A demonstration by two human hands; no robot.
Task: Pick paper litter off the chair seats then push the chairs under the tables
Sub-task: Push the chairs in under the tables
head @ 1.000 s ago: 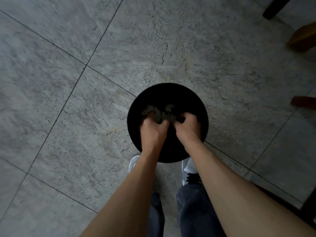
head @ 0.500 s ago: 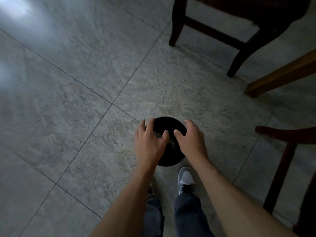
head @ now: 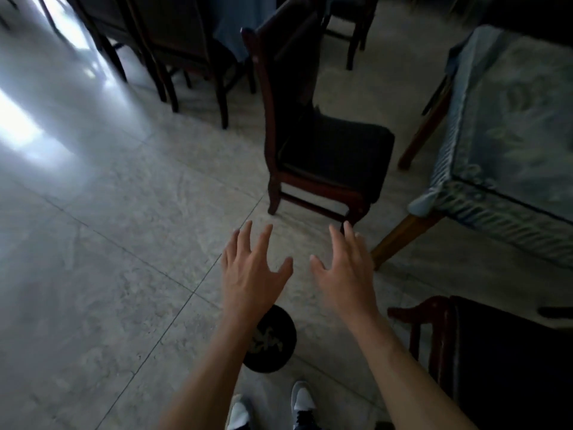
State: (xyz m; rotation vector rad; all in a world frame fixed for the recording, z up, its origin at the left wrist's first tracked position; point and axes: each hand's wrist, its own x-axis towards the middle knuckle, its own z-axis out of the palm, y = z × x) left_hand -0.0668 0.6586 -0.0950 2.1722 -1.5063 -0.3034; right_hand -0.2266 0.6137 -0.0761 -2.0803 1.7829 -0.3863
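Observation:
My left hand (head: 252, 271) and my right hand (head: 345, 271) hover side by side over the tiled floor, fingers spread, holding nothing. Below them, partly behind my left forearm, stands a round black bin (head: 276, 342) with crumpled paper litter (head: 266, 336) inside. Ahead is a dark wooden chair (head: 328, 150) with a black cushioned seat, pulled out and standing apart from the table (head: 508, 144) with a pale patterned cloth on the right. No paper shows on its seat. A second dark chair (head: 496, 355) sits at the lower right.
More dark chairs (head: 173, 48) and another covered table stand at the back. Light glare falls on the floor (head: 93, 228) at the left. A wooden table leg (head: 400, 237) slants close to my right hand. My white shoes (head: 302, 401) are at the bottom.
Both hands have let go of the paper in the bin and risen, opening out. The view has lifted from the bin to the chairs and table ahead.

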